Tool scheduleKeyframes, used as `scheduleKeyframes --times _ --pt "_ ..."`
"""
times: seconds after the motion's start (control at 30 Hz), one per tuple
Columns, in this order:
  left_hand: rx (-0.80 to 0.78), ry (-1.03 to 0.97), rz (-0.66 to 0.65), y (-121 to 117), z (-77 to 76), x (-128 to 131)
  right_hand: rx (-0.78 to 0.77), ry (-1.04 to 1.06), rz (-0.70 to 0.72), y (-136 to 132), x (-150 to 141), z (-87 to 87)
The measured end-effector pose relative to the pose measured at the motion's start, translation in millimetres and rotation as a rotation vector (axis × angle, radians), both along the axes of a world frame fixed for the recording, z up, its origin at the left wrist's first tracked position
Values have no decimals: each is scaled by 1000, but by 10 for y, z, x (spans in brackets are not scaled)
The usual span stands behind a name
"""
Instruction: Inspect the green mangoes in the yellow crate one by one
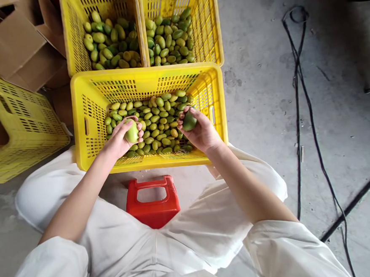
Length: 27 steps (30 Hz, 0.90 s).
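Note:
My left hand (123,136) is closed around a light green mango-like fruit (131,131), thumb across its top. In my right hand (201,133) sits a darker green fruit (189,121) of the same kind, with the fingers curled round its far side. Both hands are above the near yellow crate (151,161), which has slotted walls. A layer of small oval green and yellowish fruits (155,123) covers much of its bottom, partly hidden under my hands.
Two more yellow crates (141,27) with similar fruits stand behind. Another yellow crate (28,124) and cardboard boxes (16,44) are at the left. A red plastic stool (153,210) is between my legs. Black cables (296,63) lie on the concrete floor at the right.

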State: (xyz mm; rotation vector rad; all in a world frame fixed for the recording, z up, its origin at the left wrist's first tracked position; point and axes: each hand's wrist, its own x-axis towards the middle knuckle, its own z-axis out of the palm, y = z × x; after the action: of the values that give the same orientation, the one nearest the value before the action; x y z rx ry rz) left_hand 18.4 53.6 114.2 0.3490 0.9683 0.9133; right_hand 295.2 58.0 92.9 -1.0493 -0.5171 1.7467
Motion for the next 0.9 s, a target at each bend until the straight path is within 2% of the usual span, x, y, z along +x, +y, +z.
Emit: scheduleKeyframes --times 0.13,0.27,0.4,0.6,0.8,0.9 --pt "-54 24 57 1 9 10 -11 -20 -3 -1 -19 -1" --pt "-38 78 95 0 -13 -5 -47 -66 -17 -17 -21 11" --pt "-26 71 129 16 -7 -9 -78 -67 39 -16 2 44" --pt "-76 118 136 36 68 36 -22 -37 119 -24 -26 78" --pt "-68 78 142 30 27 22 -65 -14 40 0 -16 47" --pt "-119 38 153 27 14 1 -65 5 28 5 -34 34"
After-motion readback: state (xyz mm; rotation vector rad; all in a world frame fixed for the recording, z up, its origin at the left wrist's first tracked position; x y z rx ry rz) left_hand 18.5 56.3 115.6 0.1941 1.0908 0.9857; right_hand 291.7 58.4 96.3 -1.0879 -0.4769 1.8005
